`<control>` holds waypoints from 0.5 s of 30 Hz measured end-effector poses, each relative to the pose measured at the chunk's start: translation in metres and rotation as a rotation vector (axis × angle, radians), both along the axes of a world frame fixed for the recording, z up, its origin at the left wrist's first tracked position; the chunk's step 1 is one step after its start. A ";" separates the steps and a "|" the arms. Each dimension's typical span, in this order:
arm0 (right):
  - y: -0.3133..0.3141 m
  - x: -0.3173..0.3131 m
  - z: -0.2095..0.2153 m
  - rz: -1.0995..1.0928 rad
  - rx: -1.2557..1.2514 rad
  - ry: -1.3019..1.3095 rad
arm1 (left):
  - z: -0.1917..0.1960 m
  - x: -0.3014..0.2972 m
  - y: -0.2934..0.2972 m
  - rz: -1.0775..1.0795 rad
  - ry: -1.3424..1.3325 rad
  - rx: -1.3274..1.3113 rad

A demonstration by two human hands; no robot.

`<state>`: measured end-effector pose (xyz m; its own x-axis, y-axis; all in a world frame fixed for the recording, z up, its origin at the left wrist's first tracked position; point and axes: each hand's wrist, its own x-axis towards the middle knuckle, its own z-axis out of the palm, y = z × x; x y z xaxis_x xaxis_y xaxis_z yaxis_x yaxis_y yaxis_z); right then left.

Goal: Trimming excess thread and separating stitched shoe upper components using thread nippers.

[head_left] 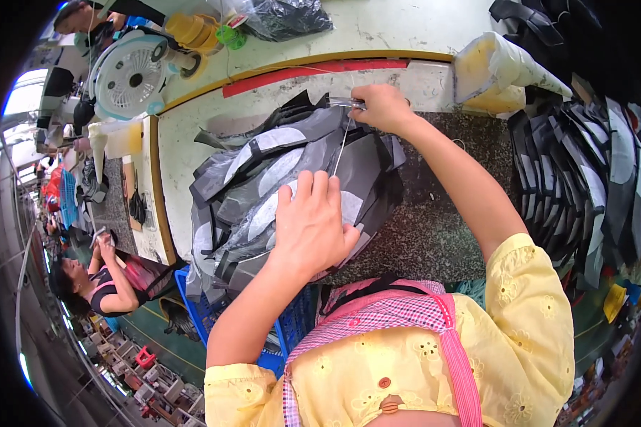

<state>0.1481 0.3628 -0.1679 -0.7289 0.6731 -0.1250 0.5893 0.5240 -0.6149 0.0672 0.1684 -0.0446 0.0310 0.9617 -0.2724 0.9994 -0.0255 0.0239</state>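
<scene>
A heap of grey and black cut fabric pieces (292,146), several with pale patches, lies on the worktable in front of me. My left hand (310,224) rests flat on the near side of the heap, fingers stretched out. At the heap's far right edge my right hand (383,107) is closed around small metal snips (343,102), whose blades point left. A thin white string (341,149) runs from near my left fingertips up to the snips. Whether the blades touch the string I cannot tell.
Overlapping stacks of similar pieces (573,178) stand at right, below a plastic-wrapped yellowish container (481,71). A blue crate (292,320) sits below the table's near edge. A fan (129,75) stands far left. Another person (96,281) works at left.
</scene>
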 end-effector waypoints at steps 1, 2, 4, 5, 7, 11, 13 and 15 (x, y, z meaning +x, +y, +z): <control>-0.002 -0.003 -0.003 0.005 -0.006 -0.001 | 0.000 0.000 0.002 0.005 -0.001 -0.006; -0.003 -0.006 -0.008 -0.018 -0.015 0.013 | 0.000 -0.001 0.006 -0.007 0.023 -0.044; -0.004 -0.006 -0.013 -0.042 -0.026 0.023 | 0.002 -0.003 0.017 -0.020 0.043 -0.084; -0.004 -0.006 -0.014 -0.044 -0.018 0.032 | 0.004 -0.005 0.023 0.002 0.046 -0.184; -0.003 -0.003 -0.017 -0.049 -0.008 0.040 | 0.001 -0.008 0.033 0.021 0.049 -0.282; -0.006 0.014 -0.009 -0.255 -0.125 0.789 | -0.014 -0.014 0.045 0.066 0.039 -0.336; -0.021 0.027 0.004 -0.337 -0.033 0.882 | -0.016 -0.023 0.057 0.075 0.038 -0.366; -0.045 0.046 0.016 -0.387 -0.094 0.587 | -0.012 -0.044 0.079 0.207 -0.264 -0.349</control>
